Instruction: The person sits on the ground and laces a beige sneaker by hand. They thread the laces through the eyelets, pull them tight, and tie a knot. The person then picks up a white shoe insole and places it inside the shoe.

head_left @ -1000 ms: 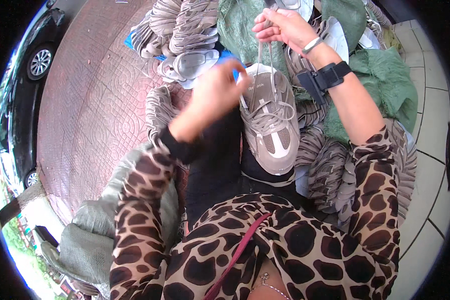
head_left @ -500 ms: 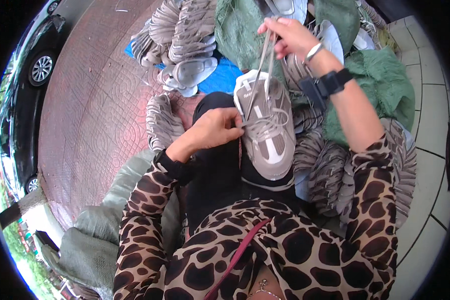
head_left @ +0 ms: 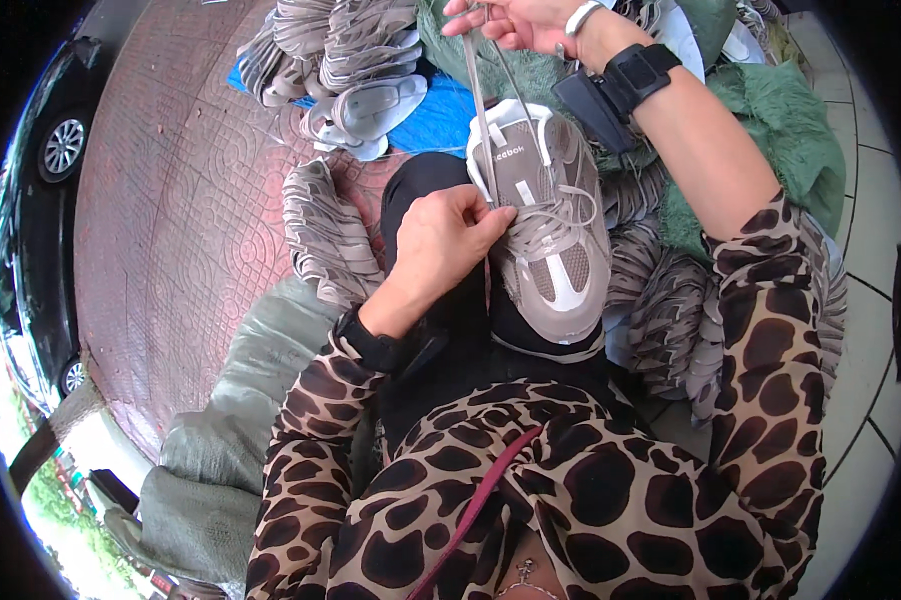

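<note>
Fingers (head_left: pixel 494 224) of the left hand (head_left: pixel 433 240) pinch the thin, flat lace (head_left: pixel 481 115) at the left side of the shoe (head_left: pixel 558 285). Those of the right hand (head_left: pixel 530 22), at the far edge, are closed on the same lace; two strands rise to them, and that hand is partly cut off.

One shoe lies on the dark trousers (head_left: pixel 450 345), rounded toe pointing near. It mixes coarse taupe mesh with smooth overlays and a glossy white toe patch. Its sole is out of sight, and the left fingers cover part of its side.

Far left, curved taupe shoe pieces (head_left: pixel 370 40) stack in overlapping ridges beside a crinkled blue sheet (head_left: pixel 440 115); they overlap too much to count. One rumpled, woven green sack (head_left: pixel 780 150) sits right; a greyish sack (head_left: pixel 205 480) slumps near left. Beyond the patterned red pavement (head_left: pixel 200 200), one black car (head_left: pixel 30 240) shows two wheels.
</note>
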### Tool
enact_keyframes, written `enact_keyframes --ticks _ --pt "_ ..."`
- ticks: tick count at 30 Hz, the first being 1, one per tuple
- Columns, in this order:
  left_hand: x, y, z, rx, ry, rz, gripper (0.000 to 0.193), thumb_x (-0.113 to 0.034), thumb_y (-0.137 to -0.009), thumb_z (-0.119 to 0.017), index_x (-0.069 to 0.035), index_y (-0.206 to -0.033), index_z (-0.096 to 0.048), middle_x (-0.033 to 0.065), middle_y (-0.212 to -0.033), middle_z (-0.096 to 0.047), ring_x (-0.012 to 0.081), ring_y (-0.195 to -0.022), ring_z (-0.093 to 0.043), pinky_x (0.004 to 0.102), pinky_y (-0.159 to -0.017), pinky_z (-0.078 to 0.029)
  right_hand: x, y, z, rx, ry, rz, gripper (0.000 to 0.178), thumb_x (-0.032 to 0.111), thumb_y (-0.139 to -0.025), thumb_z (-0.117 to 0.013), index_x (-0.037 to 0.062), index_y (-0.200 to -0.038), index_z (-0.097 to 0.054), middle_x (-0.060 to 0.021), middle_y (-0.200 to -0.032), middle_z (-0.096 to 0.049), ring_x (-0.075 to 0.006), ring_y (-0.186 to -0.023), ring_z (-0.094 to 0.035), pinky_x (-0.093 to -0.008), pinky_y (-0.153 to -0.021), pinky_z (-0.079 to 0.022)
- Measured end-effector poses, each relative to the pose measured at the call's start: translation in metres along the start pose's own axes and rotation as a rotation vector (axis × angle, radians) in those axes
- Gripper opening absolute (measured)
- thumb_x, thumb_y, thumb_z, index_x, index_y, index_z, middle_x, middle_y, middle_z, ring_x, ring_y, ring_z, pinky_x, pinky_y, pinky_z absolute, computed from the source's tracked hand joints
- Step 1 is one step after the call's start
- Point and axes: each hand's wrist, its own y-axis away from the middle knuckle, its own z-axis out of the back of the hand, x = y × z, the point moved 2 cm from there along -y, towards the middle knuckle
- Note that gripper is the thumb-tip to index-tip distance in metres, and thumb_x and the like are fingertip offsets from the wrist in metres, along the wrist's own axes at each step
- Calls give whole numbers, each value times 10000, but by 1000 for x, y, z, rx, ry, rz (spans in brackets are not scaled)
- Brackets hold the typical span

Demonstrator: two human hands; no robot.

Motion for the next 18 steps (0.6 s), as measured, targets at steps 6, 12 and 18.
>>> enact_keyframes --ticks 6,12,18 --pt "-11 16 4 -223 -21 -25 271 -180 -782 -781 -36 -913 -593 28 -632 -474 139 -547 -467 284 -515 -404 8 4 -4 32 103 15 335 284 -1031 -419 -12 -1066 -570 -136 -902 -680 -233 -755 -693 -356 -636 -580" --pt "-23 16 2 -260 -142 -602 299 -160 -732 -768 -88 -987 -627 80 -905 -540 257 -801 -541 362 -667 -407 18 -13 -9 57 281 -53 338 278 -1032 -392 -1 -991 -578 -143 -831 -666 -262 -718 -696 -368 -610 -567" --pt "-51 -6 -2 -75 -231 -752 204 -179 -740 -727 -108 -874 -590 65 -920 -553 273 -878 -543 378 -727 -384 22 -2 -24 22 359 -36 355 271 -1035 -377 -22 -1002 -575 -155 -825 -658 -277 -734 -697 -377 -616 -556"
